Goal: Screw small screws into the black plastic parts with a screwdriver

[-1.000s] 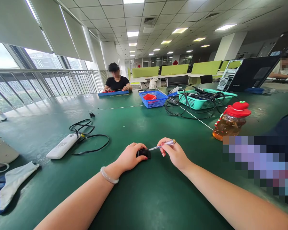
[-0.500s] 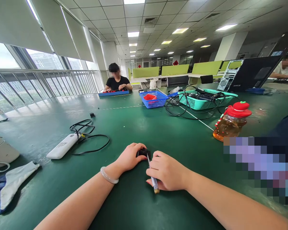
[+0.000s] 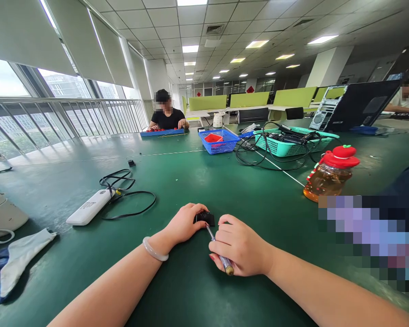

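Note:
My left hand (image 3: 186, 221) is closed on a small black block-like part (image 3: 207, 219), its thumb in front and fingers behind. The part rests on the green tabletop, and its exact kind is too small to make out. In my right hand (image 3: 240, 245) is a slim screwdriver (image 3: 226, 263) with a clear handle and a brownish end cap. Its metal shaft slants up and left, the tip close to the front of the black part by my left thumb. I cannot tell whether the tip touches the part.
Left on the green table (image 3: 177, 290) lie a white power strip (image 3: 90, 208) with black cable and a glove (image 3: 23, 263). Farther off stand a blue basket (image 3: 220, 144), a teal basket (image 3: 286, 147) of cables and a red-lidded bottle (image 3: 330, 177). A person (image 3: 167, 116) sits across.
My right hand has shifted slightly right and down with the screwdriver, which now slants more. Its tip has moved from the black part's upper side to its front lower edge. My left hand stays put.

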`<state>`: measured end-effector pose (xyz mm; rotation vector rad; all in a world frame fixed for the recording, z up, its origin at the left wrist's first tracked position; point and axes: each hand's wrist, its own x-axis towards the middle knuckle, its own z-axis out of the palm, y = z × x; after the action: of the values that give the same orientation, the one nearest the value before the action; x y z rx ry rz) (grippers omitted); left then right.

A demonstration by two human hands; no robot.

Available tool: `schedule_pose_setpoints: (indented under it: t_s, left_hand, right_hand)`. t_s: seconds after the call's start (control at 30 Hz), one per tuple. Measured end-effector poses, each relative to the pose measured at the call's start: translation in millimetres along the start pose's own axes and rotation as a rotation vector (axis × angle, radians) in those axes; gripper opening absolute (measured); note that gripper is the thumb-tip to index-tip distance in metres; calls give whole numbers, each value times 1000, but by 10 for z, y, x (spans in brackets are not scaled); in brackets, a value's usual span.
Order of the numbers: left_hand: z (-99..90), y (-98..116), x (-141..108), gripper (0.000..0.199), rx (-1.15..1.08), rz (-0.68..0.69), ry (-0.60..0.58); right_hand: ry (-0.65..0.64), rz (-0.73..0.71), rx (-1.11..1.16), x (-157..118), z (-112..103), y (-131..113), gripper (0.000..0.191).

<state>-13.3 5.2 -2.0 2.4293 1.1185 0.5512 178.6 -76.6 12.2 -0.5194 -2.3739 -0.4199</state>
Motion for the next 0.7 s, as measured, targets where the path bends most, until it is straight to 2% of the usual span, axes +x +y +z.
schedule_pose_setpoints:
  t_s: [0.3,0.57,0.7]
  left_hand:
    - [5,-18,4,31,12,12,5]
    - [5,-16,5,30,-2,8,12]
    - [12,-29,2,35,3,-4,21]
  right_hand:
    - [-41,85,-19,-2,41,21,13]
    - [30,114,-38,2,8,29,15]
    - [70,134,-56,6,1,53,14]
